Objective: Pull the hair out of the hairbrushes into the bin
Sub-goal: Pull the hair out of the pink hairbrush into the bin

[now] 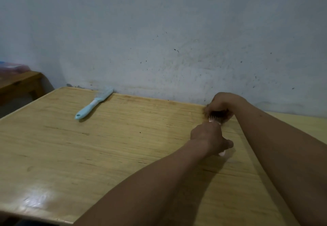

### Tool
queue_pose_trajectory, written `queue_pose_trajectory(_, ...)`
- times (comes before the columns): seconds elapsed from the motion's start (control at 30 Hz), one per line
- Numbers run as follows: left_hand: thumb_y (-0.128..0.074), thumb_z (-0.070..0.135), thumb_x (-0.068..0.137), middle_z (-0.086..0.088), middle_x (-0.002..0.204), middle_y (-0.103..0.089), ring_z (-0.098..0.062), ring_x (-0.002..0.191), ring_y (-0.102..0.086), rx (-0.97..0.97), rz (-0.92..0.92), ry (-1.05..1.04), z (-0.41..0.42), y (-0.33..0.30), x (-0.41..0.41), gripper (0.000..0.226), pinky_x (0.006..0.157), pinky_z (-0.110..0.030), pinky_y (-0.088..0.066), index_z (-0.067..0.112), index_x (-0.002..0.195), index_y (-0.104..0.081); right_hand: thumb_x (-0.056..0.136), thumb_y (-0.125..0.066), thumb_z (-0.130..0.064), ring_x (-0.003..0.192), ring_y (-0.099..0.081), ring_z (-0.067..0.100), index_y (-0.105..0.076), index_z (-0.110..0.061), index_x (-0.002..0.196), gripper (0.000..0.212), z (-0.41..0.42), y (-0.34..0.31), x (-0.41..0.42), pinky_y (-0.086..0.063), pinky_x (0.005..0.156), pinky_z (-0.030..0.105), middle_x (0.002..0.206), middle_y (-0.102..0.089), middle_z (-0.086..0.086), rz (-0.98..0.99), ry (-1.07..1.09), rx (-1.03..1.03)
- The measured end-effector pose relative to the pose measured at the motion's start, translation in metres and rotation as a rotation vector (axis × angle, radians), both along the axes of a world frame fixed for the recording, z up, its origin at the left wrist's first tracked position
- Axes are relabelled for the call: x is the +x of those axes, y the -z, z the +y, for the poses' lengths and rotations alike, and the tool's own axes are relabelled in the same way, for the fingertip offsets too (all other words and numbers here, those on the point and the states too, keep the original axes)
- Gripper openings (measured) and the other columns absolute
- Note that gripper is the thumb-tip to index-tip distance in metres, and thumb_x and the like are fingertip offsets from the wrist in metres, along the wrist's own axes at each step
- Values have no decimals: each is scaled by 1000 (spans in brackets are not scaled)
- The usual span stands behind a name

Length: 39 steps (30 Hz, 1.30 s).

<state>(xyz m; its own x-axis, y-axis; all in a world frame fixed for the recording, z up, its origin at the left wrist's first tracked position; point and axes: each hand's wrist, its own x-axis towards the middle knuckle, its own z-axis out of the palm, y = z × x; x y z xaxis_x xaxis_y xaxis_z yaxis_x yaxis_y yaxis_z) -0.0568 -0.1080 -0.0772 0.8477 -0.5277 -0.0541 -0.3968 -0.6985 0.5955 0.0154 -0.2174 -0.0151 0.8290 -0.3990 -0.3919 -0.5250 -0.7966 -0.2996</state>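
My left hand is closed around the handle of a pale pink hairbrush, whose handle end shows below the fist. My right hand sits over the brush head near the table's back edge, its fingers pinched on a dark tuft of hair in the bristles. Most of this brush is hidden by both hands. A second, light blue hairbrush lies on the wooden table at the back left, its head touching the wall. No bin is in view.
The pale, stained wall runs right behind the table. A lower wooden bench with a blurred red and blue object on it stands at the far left.
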Motion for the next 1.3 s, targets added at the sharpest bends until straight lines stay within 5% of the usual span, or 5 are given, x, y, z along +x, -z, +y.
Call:
queue_pose_trajectory(0.27,-66,24,87,-14,84,-69,-25,70,-69,-282,314,-235,72,-24,10,69,61,-35,-56,5,141,-27,92,-70,-29,81,-77,37,-71,4,106,36,74,-41,14,-65,63,44,98,-75,23,-124,-178,105)
queue_pose_trajectory(0.43,-70,30,87,-14,91,-60,-28,67,-62,-565,343,-489,148,-38,24,49,67,-43,-59,7,121,-44,89,-69,-33,79,-79,34,-72,3,107,41,162,-63,26,-66,69,45,97,-77,22,-183,-347,175)
queue_pose_trajectory(0.8,-61,71,78,-11,74,-69,-24,49,-64,-358,-30,-982,387,-37,-24,67,47,-28,-48,7,98,-62,92,-67,-26,80,-74,29,-69,-1,100,27,399,-69,1,-64,82,37,92,-73,17,-24,-740,329)
queue_pose_trajectory(1.1,-62,66,80,-1,77,-73,-18,67,-71,-115,-113,-1147,550,1,-120,48,59,-38,-60,19,87,-70,77,-78,-62,99,-74,28,-59,-11,135,80,566,-27,-25,-64,79,40,127,-65,14,174,-1135,162)
queue_pose_trajectory(1.3,-62,65,82,-2,75,-71,-18,68,-67,55,-84,-1292,617,49,-205,48,63,-39,-57,18,83,-71,86,-76,-47,102,-68,19,-70,-23,126,46,642,16,-72,-60,81,34,118,-71,5,124,-1448,243)
